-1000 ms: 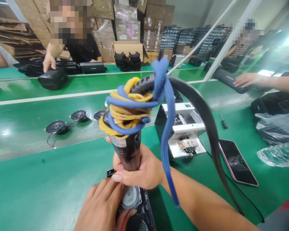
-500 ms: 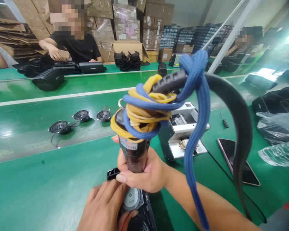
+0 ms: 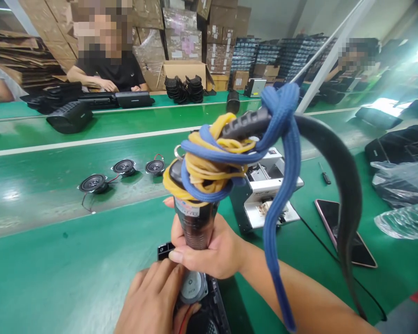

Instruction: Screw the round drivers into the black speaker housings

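Note:
My right hand (image 3: 211, 250) is wrapped around a black electric screwdriver (image 3: 195, 225) held upright, tip down. Its top is bound with yellow rubber bands (image 3: 209, 167) and a blue lace (image 3: 278, 185), and a thick black cable (image 3: 337, 162) arcs off to the right. My left hand (image 3: 153, 299) is curled around a round silver speaker driver (image 3: 194, 285) sitting in a black speaker housing (image 3: 209, 311) at the bottom edge, right under the screwdriver.
A white screw feeder box (image 3: 268, 195) stands just right of the tool, with a phone (image 3: 337, 227) and small screwdriver (image 3: 323, 174) beyond. Three loose speaker drivers (image 3: 123, 169) lie on the green conveyor belt (image 3: 38, 185). Other people work across it, beside a black speaker (image 3: 69, 116). Plastic bags (image 3: 404, 195) lie at right.
The screwdriver with its bands and cable has shifted right and slightly nearer. The loose drivers and black speaker have shifted slightly. The person opposite drew a hand back from the black speaker.

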`<state>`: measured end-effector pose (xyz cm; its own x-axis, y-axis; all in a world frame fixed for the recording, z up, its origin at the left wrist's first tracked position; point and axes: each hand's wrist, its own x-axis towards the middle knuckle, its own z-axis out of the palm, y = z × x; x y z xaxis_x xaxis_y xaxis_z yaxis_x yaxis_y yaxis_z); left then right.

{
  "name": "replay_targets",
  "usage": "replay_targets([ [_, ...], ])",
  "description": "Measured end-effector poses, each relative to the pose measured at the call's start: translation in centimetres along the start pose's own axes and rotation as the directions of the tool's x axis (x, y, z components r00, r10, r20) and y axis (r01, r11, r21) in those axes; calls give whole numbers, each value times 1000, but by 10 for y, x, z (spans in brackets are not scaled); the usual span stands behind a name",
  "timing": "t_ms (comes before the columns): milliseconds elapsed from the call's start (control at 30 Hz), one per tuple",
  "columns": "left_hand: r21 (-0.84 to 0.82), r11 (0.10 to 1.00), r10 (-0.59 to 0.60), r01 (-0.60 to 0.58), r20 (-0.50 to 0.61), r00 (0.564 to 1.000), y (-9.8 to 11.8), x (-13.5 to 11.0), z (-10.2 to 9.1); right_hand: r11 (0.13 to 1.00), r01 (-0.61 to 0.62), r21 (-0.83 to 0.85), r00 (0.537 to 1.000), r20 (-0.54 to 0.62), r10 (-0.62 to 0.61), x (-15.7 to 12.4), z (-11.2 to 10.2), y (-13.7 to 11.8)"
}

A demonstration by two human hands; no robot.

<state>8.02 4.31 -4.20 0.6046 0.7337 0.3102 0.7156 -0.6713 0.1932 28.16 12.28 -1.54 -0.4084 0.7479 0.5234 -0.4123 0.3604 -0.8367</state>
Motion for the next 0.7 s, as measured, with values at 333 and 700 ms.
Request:
replay_targets([
  [333,106,988,-122,116,54,991,11,-3,15,995,33,-90,999,39,-29,3,-5,-1],
  [700,71,996,-57,59,-32,998,9,4,16,996,-85,19,996,28,85,-1,-3,4],
])
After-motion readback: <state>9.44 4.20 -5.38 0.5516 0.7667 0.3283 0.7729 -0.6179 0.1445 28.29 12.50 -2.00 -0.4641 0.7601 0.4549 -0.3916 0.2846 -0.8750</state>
